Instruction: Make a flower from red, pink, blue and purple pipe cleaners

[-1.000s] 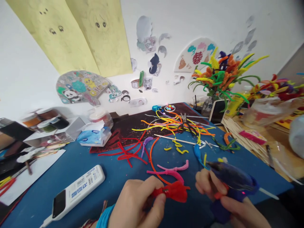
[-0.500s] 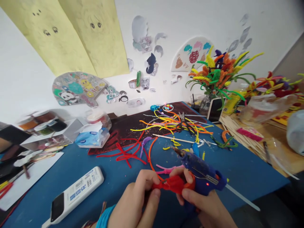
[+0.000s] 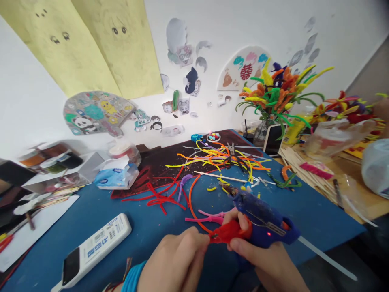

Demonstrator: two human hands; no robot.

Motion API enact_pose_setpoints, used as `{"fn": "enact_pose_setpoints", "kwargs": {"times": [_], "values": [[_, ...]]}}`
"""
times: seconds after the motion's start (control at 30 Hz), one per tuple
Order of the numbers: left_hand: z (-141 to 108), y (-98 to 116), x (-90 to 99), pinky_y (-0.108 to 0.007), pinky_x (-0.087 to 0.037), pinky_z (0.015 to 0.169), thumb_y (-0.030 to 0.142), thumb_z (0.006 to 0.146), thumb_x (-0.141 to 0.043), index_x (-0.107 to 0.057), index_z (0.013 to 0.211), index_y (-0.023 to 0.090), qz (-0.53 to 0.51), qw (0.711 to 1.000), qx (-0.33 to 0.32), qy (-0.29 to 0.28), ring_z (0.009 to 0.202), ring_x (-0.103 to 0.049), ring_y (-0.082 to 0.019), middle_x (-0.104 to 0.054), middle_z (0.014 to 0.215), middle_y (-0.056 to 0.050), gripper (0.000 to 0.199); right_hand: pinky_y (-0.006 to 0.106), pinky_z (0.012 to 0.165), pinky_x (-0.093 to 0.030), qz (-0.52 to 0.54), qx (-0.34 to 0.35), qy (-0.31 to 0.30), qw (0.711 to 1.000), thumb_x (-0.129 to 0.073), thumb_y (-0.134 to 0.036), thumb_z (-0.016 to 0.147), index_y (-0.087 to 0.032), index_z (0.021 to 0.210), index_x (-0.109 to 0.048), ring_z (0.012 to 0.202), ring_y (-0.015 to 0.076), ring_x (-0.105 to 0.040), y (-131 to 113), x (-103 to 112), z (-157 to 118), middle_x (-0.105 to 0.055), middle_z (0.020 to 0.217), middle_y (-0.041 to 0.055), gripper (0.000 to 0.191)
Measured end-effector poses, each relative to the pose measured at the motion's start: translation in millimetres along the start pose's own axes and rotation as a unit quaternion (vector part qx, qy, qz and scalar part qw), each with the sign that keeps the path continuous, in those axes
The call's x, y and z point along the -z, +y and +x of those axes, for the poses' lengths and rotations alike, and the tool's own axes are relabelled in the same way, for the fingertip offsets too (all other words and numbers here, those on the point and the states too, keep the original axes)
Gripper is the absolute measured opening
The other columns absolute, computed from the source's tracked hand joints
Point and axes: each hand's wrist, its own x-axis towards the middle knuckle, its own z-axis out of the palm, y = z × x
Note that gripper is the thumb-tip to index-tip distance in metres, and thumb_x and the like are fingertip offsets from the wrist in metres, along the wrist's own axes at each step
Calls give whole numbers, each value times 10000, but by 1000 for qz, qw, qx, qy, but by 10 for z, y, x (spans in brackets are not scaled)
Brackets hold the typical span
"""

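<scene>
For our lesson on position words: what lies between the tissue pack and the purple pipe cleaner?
Red pipe cleaners and part of the dark mat, as the head view shows.

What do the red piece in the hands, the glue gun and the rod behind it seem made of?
The red piece: probably chenille or felt, soft and matte, as no gloss shows; blur hides the texture.
The glue gun: hard blue plastic, judging by its moulded body and slight sheen.
The rod: likely hot-melt glue, smooth, whitish and translucent-looking, though plain plastic could look alike.
</scene>
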Motion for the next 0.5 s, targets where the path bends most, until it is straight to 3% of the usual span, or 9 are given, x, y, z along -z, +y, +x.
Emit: {"fn": "enact_pose_setpoints", "kwargs": {"times": [0.13, 0.3, 0.5], "values": [[16, 9, 32, -201, -442, 455, 160, 941, -296, -396, 1014, 233, 28, 999, -9, -34, 470, -583, -114, -625, 690, 24, 144, 329, 740, -452, -6, 2, 3, 1000, -743, -267, 613, -224, 708, -472, 810, 202, -574, -22, 24, 10, -632, 867, 1, 289], [18, -30, 40, -230, -375, 413, 125, 933, -268, -389, 993, 218, 25, 995, -28, -93, 427, -502, -126, -562, 646, 28, 165, 339, 775, -450, -9, -23, 12, 1000, -742, -243, 618, -228, 708, -473, 817, 202, -595, -79, 13, 1, -661, 871, -9, 284], [24, -55, 36, -256, -305, 404, 84, 902, -302, -410, 970, 202, 12, 991, -25, -132, 416, -432, -127, -527, 637, 32, 174, 377, 821, -470, -35, 2, 12, 999, -748, -245, 614, -228, 696, -521, 851, 230, -610, -88, 39, 18, -683, 864, 5, 242]]}}
